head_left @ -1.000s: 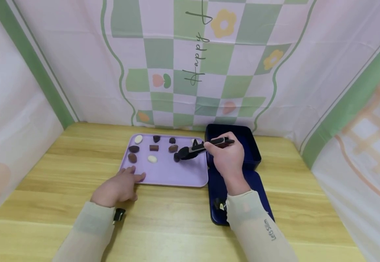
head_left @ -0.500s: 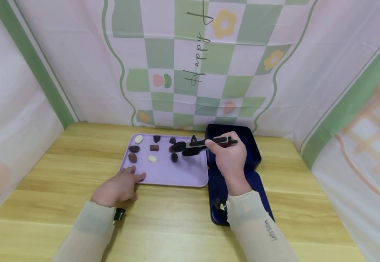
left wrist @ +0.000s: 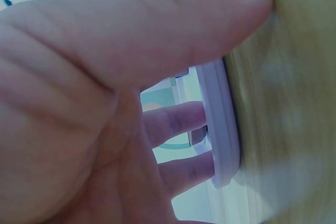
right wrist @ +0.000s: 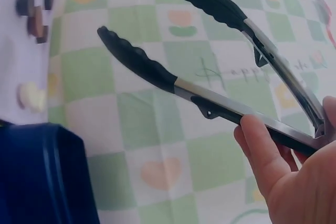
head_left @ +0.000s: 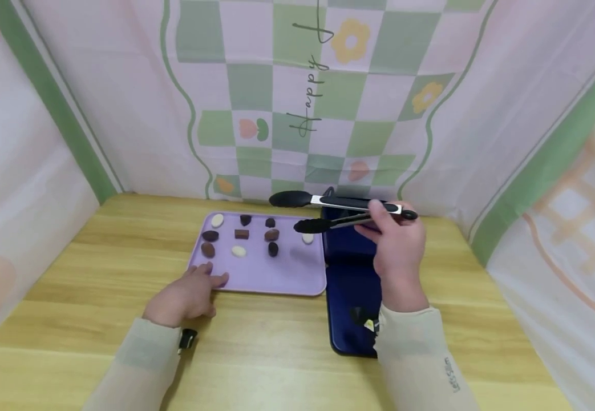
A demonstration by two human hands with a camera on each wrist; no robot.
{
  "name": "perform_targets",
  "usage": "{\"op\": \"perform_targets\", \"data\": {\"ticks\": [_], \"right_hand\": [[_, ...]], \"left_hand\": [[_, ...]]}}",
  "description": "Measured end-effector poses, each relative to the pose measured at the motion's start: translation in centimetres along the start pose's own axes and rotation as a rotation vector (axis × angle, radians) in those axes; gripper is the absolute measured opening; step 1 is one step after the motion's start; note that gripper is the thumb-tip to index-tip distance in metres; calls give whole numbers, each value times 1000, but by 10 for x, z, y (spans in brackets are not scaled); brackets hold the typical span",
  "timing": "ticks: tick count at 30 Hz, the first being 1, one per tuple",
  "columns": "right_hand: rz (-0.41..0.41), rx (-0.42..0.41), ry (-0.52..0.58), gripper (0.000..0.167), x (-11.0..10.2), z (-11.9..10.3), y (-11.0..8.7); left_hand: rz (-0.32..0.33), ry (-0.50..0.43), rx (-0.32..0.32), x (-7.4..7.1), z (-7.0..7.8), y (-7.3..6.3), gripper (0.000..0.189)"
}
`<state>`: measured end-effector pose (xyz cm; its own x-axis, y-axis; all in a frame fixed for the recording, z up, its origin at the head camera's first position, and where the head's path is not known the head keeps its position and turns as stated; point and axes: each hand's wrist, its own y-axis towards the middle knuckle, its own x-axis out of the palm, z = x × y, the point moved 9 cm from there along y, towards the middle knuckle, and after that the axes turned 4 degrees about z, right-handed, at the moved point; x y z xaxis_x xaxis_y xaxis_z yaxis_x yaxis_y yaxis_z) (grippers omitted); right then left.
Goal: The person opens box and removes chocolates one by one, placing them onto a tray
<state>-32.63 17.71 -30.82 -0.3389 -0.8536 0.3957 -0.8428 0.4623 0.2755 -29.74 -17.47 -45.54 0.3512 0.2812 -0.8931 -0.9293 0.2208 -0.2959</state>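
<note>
My right hand grips black-and-silver kitchen tongs near their hinge end, raised above the tray and the blue box. In the right wrist view the tongs are spread apart with nothing between their tips. A lilac tray holds several chocolates, among them a dark oval one, a brown rectangular one and a white one near the right rim. My left hand rests its fingers on the tray's front left corner. In the left wrist view, straight fingertips lie over the tray rim.
A navy box stands right of the tray, partly hidden by the tongs and right hand. Its navy lid lies in front of it. Behind the wooden table hangs a checkered cloth.
The tongs closed around a brown chocolate half a second ago, then rose and spread apart, moving right with my right hand. That chocolate is still on the tray. My left hand stays put.
</note>
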Motion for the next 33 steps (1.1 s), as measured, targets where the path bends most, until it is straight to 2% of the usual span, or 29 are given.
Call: {"op": "perform_targets", "data": {"ticks": [3, 7, 12, 16, 18, 24, 26, 29, 33], "right_hand": [[17, 24, 76, 20, -10, -8, 5], [22, 35, 121, 24, -26, -20, 14], [44, -6, 97, 23, -54, -38, 28], [79, -31, 1, 24, -82, -51, 40], [98, -26, -94, 24, -98, -55, 46], [173, 41, -584, 34, -157, -62, 60], [173, 65, -727, 38, -174, -63, 65], [132, 103, -893, 46, -196, -59, 72], [-9, 112, -1121, 59, -216, -45, 77]], "left_hand": [[0, -7, -8, 1, -1, 0, 73], [-4, -3, -18, 1, 0, 0, 73], [-2, 2, -17, 1, 1, -2, 72], [0, 1, -16, 1, 2, -1, 72], [0, -1, -17, 0, 2, -1, 72], [-4, -1, -18, 0, 5, -3, 72], [-2, 1, -15, -1, 6, -4, 72], [4, 2, -5, -2, 7, -4, 72], [13, -1, 10, -3, 8, -5, 74]]}}
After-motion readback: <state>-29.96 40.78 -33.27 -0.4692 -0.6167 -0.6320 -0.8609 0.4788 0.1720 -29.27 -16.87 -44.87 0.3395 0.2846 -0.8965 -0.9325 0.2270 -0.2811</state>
